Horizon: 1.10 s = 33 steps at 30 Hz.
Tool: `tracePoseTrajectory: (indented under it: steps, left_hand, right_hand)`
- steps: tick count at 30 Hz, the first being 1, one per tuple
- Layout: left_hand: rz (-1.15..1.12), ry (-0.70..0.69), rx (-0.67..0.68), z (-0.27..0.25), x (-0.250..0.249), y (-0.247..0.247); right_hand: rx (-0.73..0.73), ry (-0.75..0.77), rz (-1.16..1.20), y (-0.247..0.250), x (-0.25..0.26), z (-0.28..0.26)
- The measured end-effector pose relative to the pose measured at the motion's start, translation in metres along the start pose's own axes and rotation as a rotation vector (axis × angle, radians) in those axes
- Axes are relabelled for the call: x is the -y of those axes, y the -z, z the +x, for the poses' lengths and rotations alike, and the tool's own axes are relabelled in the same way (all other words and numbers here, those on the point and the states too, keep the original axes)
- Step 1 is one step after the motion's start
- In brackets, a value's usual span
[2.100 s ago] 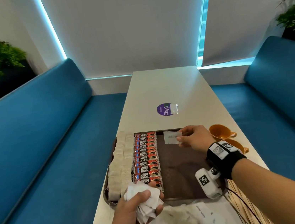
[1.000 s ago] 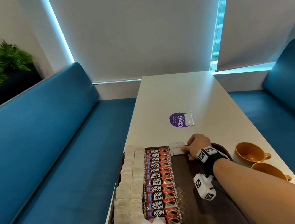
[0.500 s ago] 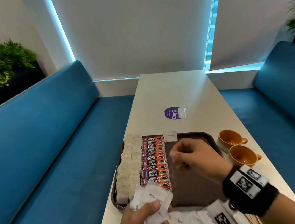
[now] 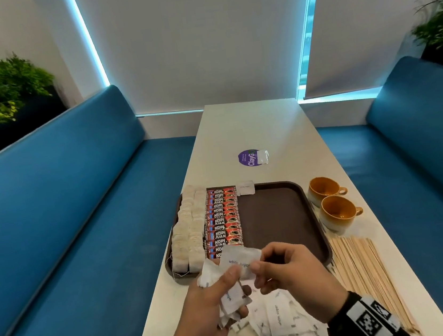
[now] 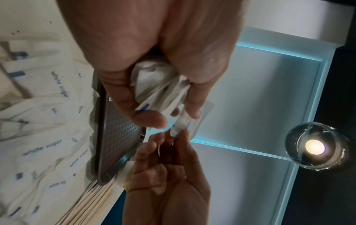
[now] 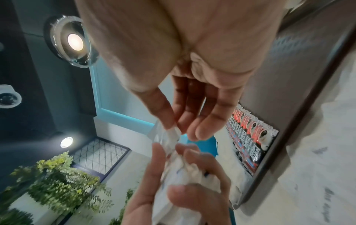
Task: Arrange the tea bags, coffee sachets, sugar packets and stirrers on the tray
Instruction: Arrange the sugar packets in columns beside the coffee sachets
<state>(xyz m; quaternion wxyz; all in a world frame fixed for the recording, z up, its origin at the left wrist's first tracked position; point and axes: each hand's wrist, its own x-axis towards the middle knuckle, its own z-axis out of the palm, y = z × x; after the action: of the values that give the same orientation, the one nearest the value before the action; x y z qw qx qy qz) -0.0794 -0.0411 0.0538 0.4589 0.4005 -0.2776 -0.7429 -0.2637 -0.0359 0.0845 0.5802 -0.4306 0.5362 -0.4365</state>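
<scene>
**Where my three cameras look**

My head camera looks forward and down along the table [image 4: 254, 130], from some way above. Both wrist cameras sit very near my palms and tilt up toward the ceiling. All three share my left hand [image 4: 217, 305] meeting my right hand [image 4: 292, 279].

The tray [image 4: 282, 216] sits mid-frame on the table [image 4: 251, 125]. Tea bags [image 4: 187, 228] fill its left edge, with coffee sachets [image 4: 223, 217] just right of them. One sugar packet [image 4: 246, 187] lies at the tray's upper rim. Two cups [image 4: 330, 202] stand right of the tray; stirrers [image 4: 366, 270] lie below them. Loose sugar packets [image 4: 284, 325] are heaped at the lower centre, below the tray.
</scene>
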Motion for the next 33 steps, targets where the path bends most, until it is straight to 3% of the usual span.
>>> tracePoseTrajectory:
  steps: [3, 6, 10, 18, 23, 29, 33]
  left_hand:
    - [-0.031, -0.030, -0.046, -0.003, -0.002, 0.000]
    - [0.029, -0.087, -0.075, -0.005, -0.002, 0.000]
    - [0.115, -0.069, -0.025, -0.009, 0.003, -0.013]
    - [0.009, -0.020, 0.045, -0.008, 0.005, -0.017]
    - [-0.017, 0.020, 0.026, -0.009, 0.002, -0.014]
    - [0.017, 0.028, -0.044, -0.005, -0.002, -0.011]
    - [0.033, 0.027, -0.092, 0.001, -0.003, -0.009]
  right_hand:
    - [-0.125, 0.059, -0.018, 0.009, 0.003, -0.001]
    - [-0.269, 0.139, -0.273, 0.015, 0.003, -0.004]
    - [-0.192, 0.217, -0.487, 0.000, 0.003, -0.013]
    - [-0.003, 0.257, -0.448, -0.008, 0.005, -0.018]
    - [-0.148, 0.301, -0.476, 0.008, 0.001, -0.009]
    - [-0.006, 0.087, -0.193, 0.015, 0.010, -0.001]
    - [-0.044, 0.046, -0.127, 0.012, 0.003, 0.001]
